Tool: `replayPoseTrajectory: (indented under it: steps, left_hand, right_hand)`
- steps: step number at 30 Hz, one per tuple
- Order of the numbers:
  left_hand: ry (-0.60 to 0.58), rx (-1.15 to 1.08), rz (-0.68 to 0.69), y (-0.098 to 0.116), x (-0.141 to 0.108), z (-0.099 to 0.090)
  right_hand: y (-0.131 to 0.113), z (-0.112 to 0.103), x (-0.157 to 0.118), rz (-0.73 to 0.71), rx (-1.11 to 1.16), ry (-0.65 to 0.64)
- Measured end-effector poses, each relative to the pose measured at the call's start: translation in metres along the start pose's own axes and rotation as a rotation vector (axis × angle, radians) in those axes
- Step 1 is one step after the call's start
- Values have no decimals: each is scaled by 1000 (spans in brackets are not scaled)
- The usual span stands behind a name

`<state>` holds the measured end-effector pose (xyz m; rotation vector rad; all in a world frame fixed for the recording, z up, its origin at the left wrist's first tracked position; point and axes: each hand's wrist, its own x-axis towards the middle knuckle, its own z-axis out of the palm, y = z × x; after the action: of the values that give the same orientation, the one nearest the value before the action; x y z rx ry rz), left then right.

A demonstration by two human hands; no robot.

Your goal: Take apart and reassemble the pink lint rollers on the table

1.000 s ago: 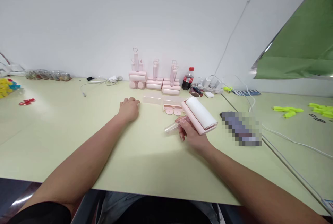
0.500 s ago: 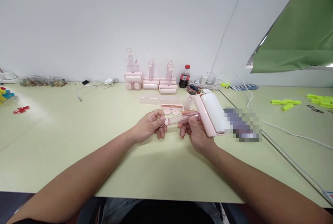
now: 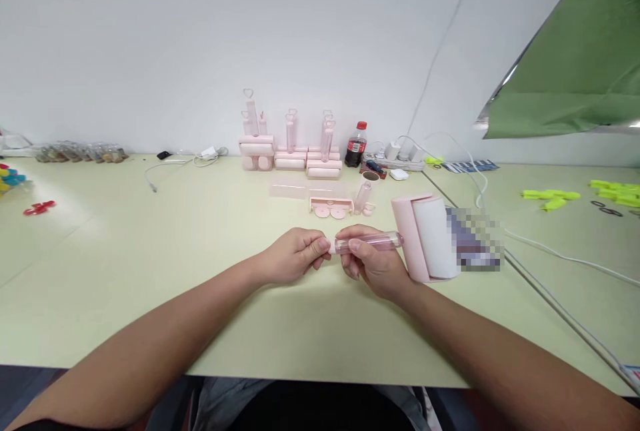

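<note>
Through the head camera, I have both hands meeting over the pale yellow-green counter (image 3: pixel 225 324). The fingers of my left hand (image 3: pixel 298 256) are closed, pinching the small whitish end piece (image 3: pixel 332 246) of a clear, pink-tinted plastic handle (image 3: pixel 383 241). My right hand (image 3: pixel 379 268) grips the handle itself, thumb on top and fingers curled beneath. The handle lies roughly level, and at its far right end sits a pink plastic roller head (image 3: pixel 410 234) with a thick white roll (image 3: pixel 438 237), held above the counter. That head partly covers a dark pixelated object (image 3: pixel 473 242) (I can't tell what it is).

Beyond my hands, I see an open pink plastic tray (image 3: pixel 331 201) with two round pink discs (image 3: pixel 330 213) at its front. Two translucent covers (image 3: pixel 307 188) lie behind it, and a clear pinkish tube (image 3: pixel 363 197) stands just to its right. Near the wall, three groups of pink roller sets (image 3: pixel 291 159) stand left of a red-capped cola bottle (image 3: pixel 356 147). Neon-yellow pieces (image 3: pixel 550 196) lie far right, and a red piece (image 3: pixel 40 207) far left.
</note>
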<state>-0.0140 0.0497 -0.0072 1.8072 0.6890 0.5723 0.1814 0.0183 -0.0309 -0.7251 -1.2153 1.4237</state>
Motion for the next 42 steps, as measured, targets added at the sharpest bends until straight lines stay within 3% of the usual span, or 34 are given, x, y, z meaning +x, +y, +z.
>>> replayPoseTrajectory:
  steps: [9, 21, 27, 33, 37, 42]
  left_hand:
    - [-13, -271, -34, -6, 3, 17]
    - [37, -152, -71, -2, -2, 22]
    - [120, -150, 42, -8, 4, 27]
    - [60, -271, 1, -16, 9, 28]
    - [116, -175, 120, -17, 10, 27]
    - [87, -149, 70, -20, 10, 25]
  right_hand:
    - [4, 5, -3, 23, 71, 63]
    - [8, 5, -6, 34, -1, 60]
    - [10, 4, -1, 41, -16, 90]
    - [7, -2, 3, 23, -80, 57]
    - [6, -2, 3, 7, -91, 70]
    - [7, -1, 3, 30, -116, 65]
